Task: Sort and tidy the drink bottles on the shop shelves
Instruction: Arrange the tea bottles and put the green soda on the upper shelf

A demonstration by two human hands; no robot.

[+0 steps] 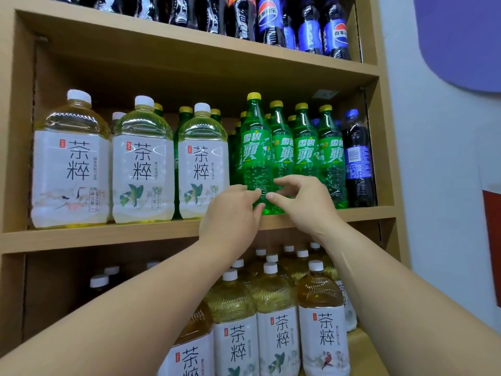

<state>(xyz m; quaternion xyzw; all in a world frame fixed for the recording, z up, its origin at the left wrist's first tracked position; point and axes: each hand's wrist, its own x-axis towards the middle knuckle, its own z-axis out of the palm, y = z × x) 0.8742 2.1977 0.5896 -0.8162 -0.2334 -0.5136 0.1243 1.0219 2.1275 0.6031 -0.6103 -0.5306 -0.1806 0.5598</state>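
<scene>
The held Sprite bottle [254, 153] stands upright, long axis vertical, yellow cap up, label facing the camera. Its base is at the front edge of the middle shelf [108, 234], forward of its row. The left hand [230, 213] and right hand [306, 202] both grip its lower body, fingers curled round it from either side. To its right stand three front-row Sprite bottles [306, 147], with more caps visible behind, then one Pepsi bottle [356, 158]. To its left stand three front-row tea bottles [142, 164].
</scene>
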